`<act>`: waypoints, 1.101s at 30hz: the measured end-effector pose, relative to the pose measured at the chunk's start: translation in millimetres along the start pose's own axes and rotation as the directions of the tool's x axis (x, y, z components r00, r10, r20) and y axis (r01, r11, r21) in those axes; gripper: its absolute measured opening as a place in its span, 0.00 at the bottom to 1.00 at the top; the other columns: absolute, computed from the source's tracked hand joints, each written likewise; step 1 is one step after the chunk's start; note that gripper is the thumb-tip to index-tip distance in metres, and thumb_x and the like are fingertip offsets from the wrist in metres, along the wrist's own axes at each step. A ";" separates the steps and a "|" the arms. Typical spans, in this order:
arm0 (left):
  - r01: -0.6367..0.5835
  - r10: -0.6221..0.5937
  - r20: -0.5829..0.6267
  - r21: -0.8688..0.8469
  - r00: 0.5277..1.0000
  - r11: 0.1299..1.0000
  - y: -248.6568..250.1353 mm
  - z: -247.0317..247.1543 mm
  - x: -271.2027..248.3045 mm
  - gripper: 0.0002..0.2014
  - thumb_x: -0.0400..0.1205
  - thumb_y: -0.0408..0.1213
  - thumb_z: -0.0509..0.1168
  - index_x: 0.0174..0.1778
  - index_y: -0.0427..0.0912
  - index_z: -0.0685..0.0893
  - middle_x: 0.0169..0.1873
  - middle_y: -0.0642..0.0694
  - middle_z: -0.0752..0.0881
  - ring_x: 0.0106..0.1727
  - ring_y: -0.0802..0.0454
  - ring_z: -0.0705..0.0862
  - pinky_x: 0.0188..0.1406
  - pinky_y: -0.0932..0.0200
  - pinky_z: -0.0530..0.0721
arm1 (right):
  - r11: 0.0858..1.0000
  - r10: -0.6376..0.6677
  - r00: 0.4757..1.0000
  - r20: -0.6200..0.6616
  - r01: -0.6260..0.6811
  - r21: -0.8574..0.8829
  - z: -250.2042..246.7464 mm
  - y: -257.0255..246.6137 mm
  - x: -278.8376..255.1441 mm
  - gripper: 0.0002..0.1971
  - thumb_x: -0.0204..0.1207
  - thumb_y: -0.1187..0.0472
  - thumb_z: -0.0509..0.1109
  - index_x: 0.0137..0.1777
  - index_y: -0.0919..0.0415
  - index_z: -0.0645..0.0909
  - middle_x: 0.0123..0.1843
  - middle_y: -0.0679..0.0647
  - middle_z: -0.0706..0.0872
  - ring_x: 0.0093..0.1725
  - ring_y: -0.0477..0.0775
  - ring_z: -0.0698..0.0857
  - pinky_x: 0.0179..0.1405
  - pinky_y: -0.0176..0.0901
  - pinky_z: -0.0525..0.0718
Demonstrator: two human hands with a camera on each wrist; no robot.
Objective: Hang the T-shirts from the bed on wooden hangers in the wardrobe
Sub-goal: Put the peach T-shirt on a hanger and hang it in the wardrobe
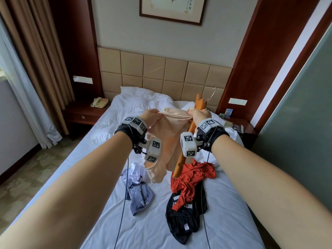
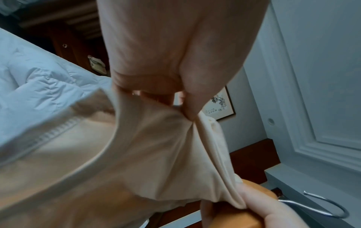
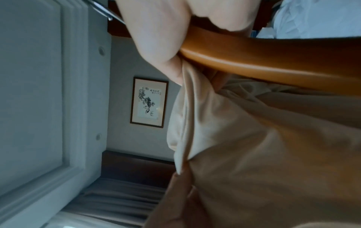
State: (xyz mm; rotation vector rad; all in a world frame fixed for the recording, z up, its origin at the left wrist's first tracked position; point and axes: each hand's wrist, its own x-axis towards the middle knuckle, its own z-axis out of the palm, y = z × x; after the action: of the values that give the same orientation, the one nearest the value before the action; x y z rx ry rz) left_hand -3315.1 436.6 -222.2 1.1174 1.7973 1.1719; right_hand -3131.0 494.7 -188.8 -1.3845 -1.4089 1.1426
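A peach T-shirt [image 1: 168, 135] hangs in the air above the bed [image 1: 154, 221], stretched between both hands. My left hand [image 1: 151, 116] pinches one edge of its fabric [image 2: 156, 146]. My right hand [image 1: 198, 115] grips the other edge together with a wooden hanger [image 1: 190, 133], which stands nearly upright with its metal hook [image 1: 212, 95] at the top. The hanger's wooden arm [image 3: 273, 57] runs under my right palm. On the sheet lie a lilac-blue T-shirt [image 1: 138, 189], a red T-shirt [image 1: 192, 178] and a black T-shirt [image 1: 183, 218]. The wardrobe is not in view.
A padded headboard [image 1: 161, 72] and pillows [image 1: 142, 97] close the far end of the bed. A bedside table with a telephone [image 1: 98, 102] stands at the left, another table [image 1: 240, 126] at the right. Curtains [image 1: 36, 60] hang at the left, a grey panel [image 1: 305, 114] at the right.
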 end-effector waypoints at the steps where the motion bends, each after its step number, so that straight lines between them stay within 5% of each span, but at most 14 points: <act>1: -0.019 0.019 -0.025 0.003 0.999 1.000 1.7 -1.0 1.7 0.08 0.85 0.38 0.63 0.54 0.40 0.84 0.52 0.35 0.86 0.56 0.38 0.85 0.62 0.42 0.84 | 1.000 -0.007 1.000 0.008 0.007 -0.018 0.4 2.4 3.1 0.10 0.74 0.61 0.74 0.35 0.58 0.78 0.33 0.52 0.83 0.38 0.59 0.85 0.49 0.49 0.85; 4: -0.096 0.095 -0.041 -0.002 0.995 0.995 11.2 -1.8 -0.5 0.05 0.86 0.37 0.63 0.52 0.43 0.84 0.48 0.38 0.85 0.50 0.42 0.84 0.58 0.44 0.84 | 0.991 -0.031 0.997 0.067 0.040 -0.131 1.2 2.9 4.9 0.08 0.76 0.58 0.73 0.39 0.61 0.80 0.33 0.53 0.83 0.36 0.56 0.84 0.34 0.43 0.78; 7: -0.157 0.158 -0.007 0.044 0.987 0.987 17.7 -3.8 2.5 0.06 0.85 0.36 0.65 0.44 0.47 0.84 0.43 0.41 0.84 0.46 0.46 0.82 0.54 0.47 0.84 | 0.972 -0.065 0.993 0.095 0.085 -0.220 7.0 -1.5 5.1 0.11 0.72 0.57 0.76 0.46 0.65 0.83 0.31 0.54 0.83 0.34 0.57 0.83 0.35 0.42 0.78; 10: -0.185 0.181 0.051 0.095 0.982 0.978 26.1 -3.9 2.7 0.05 0.84 0.39 0.67 0.52 0.44 0.87 0.47 0.40 0.86 0.49 0.47 0.84 0.56 0.49 0.84 | 0.961 -0.149 0.971 0.188 0.187 -0.204 12.0 -7.3 1.9 0.15 0.69 0.52 0.80 0.48 0.63 0.85 0.33 0.52 0.84 0.33 0.51 0.83 0.31 0.38 0.79; 16: -0.169 0.160 0.073 0.126 0.984 0.978 28.7 -1.6 4.4 0.06 0.82 0.43 0.71 0.45 0.44 0.89 0.51 0.34 0.89 0.50 0.45 0.86 0.60 0.44 0.86 | 0.921 -0.128 0.883 0.451 0.274 -0.277 20.0 -14.2 -2.9 0.10 0.66 0.61 0.81 0.37 0.69 0.86 0.29 0.58 0.85 0.29 0.53 0.83 0.33 0.41 0.82; 20: -0.127 0.131 0.080 -0.061 0.988 0.990 20.8 -9.7 1.1 0.04 0.81 0.38 0.73 0.46 0.42 0.87 0.47 0.40 0.88 0.49 0.48 0.86 0.47 0.53 0.87 | 0.886 -0.167 0.914 0.369 0.304 -0.350 25.2 -8.9 -2.0 0.10 0.70 0.62 0.78 0.34 0.65 0.82 0.27 0.56 0.83 0.25 0.50 0.81 0.26 0.33 0.79; 22: -0.084 0.093 0.103 -0.089 0.990 0.993 17.8 -14.1 1.6 0.02 0.80 0.37 0.72 0.47 0.46 0.87 0.48 0.41 0.87 0.51 0.48 0.86 0.52 0.49 0.88 | 0.905 -0.184 0.929 0.320 0.287 -0.314 27.0 -5.8 -1.0 0.12 0.71 0.63 0.77 0.30 0.63 0.79 0.26 0.55 0.82 0.24 0.49 0.80 0.26 0.33 0.79; 27: -0.062 0.001 0.220 0.269 0.975 0.961 10.1 -18.1 -0.4 0.14 0.77 0.40 0.73 0.58 0.47 0.87 0.55 0.43 0.88 0.58 0.47 0.85 0.61 0.47 0.86 | 0.978 -0.162 0.955 0.249 0.188 -0.086 30.2 -9.3 1.8 0.16 0.70 0.64 0.76 0.23 0.62 0.79 0.22 0.56 0.81 0.21 0.50 0.78 0.32 0.39 0.80; 30: -0.061 0.019 0.107 0.409 0.994 0.910 4.2 -15.7 4.2 0.11 0.80 0.42 0.72 0.54 0.40 0.87 0.49 0.42 0.84 0.52 0.45 0.83 0.57 0.48 0.88 | 0.987 -0.152 0.965 0.214 0.159 -0.013 31.4 -15.5 3.5 0.13 0.69 0.66 0.75 0.25 0.64 0.80 0.22 0.56 0.81 0.22 0.51 0.78 0.33 0.42 0.80; 33: -0.091 0.093 0.003 0.222 0.996 0.971 2.5 -17.0 8.0 0.07 0.83 0.32 0.64 0.51 0.33 0.86 0.41 0.38 0.82 0.44 0.46 0.80 0.47 0.52 0.83 | 0.984 -0.171 0.961 0.217 0.178 -0.016 30.2 -19.0 5.0 0.09 0.69 0.70 0.74 0.28 0.66 0.82 0.23 0.56 0.81 0.23 0.51 0.78 0.32 0.41 0.80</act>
State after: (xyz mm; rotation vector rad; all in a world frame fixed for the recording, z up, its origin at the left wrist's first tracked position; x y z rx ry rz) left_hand -3332.4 439.0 -214.9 1.3384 1.9357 1.0471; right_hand -3165.1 498.6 -177.6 -1.1599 -1.6766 1.1828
